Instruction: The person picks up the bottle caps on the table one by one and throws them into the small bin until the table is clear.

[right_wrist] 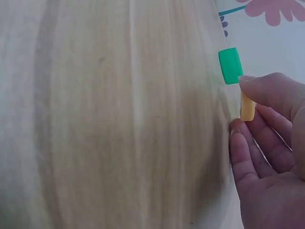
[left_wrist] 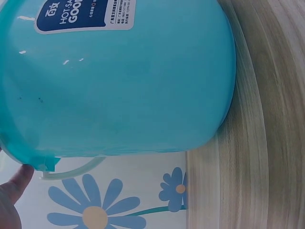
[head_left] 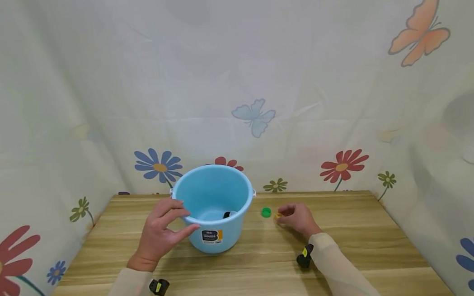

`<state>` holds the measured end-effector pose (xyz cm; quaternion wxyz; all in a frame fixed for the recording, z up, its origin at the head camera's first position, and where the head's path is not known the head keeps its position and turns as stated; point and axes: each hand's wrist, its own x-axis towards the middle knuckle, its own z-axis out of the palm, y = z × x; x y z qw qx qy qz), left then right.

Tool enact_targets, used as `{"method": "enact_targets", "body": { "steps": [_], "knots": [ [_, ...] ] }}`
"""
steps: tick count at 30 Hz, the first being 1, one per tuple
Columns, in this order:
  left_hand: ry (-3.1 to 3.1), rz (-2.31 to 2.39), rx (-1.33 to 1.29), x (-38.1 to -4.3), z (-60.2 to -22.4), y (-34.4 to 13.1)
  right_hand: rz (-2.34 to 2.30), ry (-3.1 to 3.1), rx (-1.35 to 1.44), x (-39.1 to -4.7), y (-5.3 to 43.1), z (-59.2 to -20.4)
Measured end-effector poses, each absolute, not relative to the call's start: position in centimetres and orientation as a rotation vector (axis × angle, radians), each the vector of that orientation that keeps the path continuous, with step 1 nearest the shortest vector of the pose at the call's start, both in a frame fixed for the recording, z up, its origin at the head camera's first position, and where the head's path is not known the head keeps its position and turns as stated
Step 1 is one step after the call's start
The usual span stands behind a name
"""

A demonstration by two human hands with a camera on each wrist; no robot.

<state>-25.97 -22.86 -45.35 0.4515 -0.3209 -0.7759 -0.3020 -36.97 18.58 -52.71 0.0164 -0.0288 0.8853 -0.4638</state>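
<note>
A light blue bucket (head_left: pixel 214 235) stands upright on the table, its label facing me. My left hand (head_left: pixel 162 227) is at its left rim, thumb and fingers spread apart; in the left wrist view a finger (left_wrist: pixel 20 181) touches the rim by the handle lug. To the right of the bucket, my right hand (head_left: pixel 300 219) pinches a small yellow bottle cap (right_wrist: pixel 247 109) between thumb and fingers, low over the table. A green bottle cap (head_left: pixel 266 212) lies just left of that hand. Inside the bucket are a black cap (head_left: pixel 226 215) and a pale, whitish one (head_left: pixel 233 213).
The wood-grain table (head_left: pixel 265 273) ends at the back against a white curtain (head_left: pixel 200 78) printed with flowers and butterflies. A pale bucket handle (left_wrist: pixel 74 171) hangs at the bucket's side. Each wrist carries a small black device (head_left: pixel 305 257).
</note>
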Motion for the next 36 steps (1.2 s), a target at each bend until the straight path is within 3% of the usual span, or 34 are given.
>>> {"method": "enact_targets", "body": {
  "steps": [36],
  "knots": [
    [-1.902, -0.758, -0.808, -26.3, -45.4, -22.8, -1.882, 2.636, -0.457, -34.3, 17.3, -45.7]
  ]
}}
